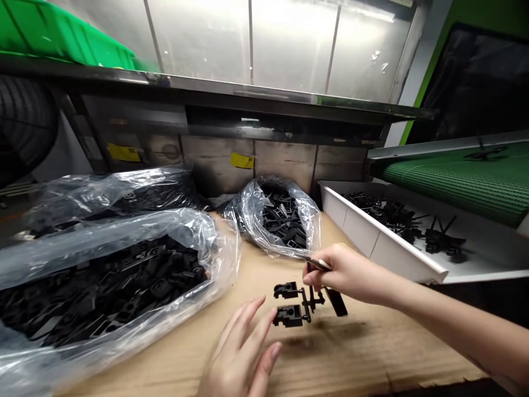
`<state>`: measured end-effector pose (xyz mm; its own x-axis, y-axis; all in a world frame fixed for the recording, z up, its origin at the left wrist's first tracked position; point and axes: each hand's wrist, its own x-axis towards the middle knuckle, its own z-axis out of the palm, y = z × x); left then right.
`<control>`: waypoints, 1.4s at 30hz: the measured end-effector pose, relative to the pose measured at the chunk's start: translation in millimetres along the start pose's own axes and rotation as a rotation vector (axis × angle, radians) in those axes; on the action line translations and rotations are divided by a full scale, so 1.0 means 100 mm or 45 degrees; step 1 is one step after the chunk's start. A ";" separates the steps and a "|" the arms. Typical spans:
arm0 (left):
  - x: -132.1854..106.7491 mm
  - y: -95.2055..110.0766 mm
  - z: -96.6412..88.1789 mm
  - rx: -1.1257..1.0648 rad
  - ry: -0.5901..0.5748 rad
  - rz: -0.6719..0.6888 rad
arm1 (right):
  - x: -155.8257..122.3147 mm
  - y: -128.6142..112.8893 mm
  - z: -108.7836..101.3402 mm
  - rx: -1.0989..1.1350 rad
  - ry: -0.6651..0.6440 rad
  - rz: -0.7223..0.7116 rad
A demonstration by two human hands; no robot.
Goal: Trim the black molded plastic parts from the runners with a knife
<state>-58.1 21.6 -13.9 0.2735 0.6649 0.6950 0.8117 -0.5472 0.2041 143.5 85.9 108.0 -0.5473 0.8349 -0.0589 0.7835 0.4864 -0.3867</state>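
My right hand [336, 271] is closed on a black plastic sprue [306, 306], held above the wooden tabletop. Two small blocky moulded parts stick out from the sprue's left side, and a flat black piece [336, 302] hangs on its right. My left hand [243, 347] is open, fingers spread, at the left of the sprue. Its index fingertip is right by the lower moulded part [288, 315]; whether they touch I cannot tell. A dark, thin end sticks out by my right thumb and index finger, and its shape is partly hidden.
Clear plastic bags of loose black parts lie at the left [223, 259] and back middle [248, 212]. A white tray [380, 242] with black sprues stands right, below a green conveyor belt [463, 171]. A metal shelf [231, 91] holding a green crate [70, 36] crosses overhead.
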 end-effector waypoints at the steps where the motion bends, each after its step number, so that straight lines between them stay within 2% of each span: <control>1: 0.01 0.00 0.00 0.062 -0.047 0.044 | 0.05 -0.01 0.08 -0.051 0.010 -0.022; 6: 0.05 0.03 0.03 0.249 -0.149 0.142 | 0.32 -0.14 0.26 -0.264 -0.012 -0.123; 12: 0.08 0.02 0.09 0.425 -0.234 0.253 | 0.39 -0.24 0.22 -0.237 -0.123 -0.127; 17: 0.08 0.04 0.07 0.449 -0.273 0.225 | 0.12 0.05 0.11 -0.039 -0.001 0.039; 21: 0.07 0.06 0.06 0.427 -0.288 0.161 | -0.05 0.28 0.15 0.140 0.016 0.155; 24: 0.07 0.07 0.05 0.394 -0.258 0.136 | 0.02 0.39 0.19 0.249 -0.094 0.196; 28: 0.08 0.09 0.03 0.382 -0.283 0.114 | 0.27 0.57 0.20 0.365 -0.329 0.220; 31: 0.07 0.07 0.02 0.405 -0.300 0.143 | 0.31 0.65 0.17 0.414 -0.376 0.238; 34: 0.05 0.04 0.02 0.409 -0.306 0.158 | 0.07 0.58 0.12 0.419 -0.167 0.278; 38: 0.02 0.04 0.03 0.358 -0.284 0.123 | -0.40 0.45 0.05 0.323 0.401 0.406; 40: 0.01 0.05 0.04 0.328 -0.272 0.080 | -0.54 0.50 0.07 0.259 0.590 0.461; 42: 0.00 0.05 0.03 0.293 -0.263 0.048 | -0.59 0.62 0.16 0.178 0.708 0.506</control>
<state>-52.3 20.7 -15.1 0.3856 0.7483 0.5398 0.8880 -0.4598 0.0031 220.1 62.6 73.2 0.0342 0.9690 0.2446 0.8274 0.1098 -0.5507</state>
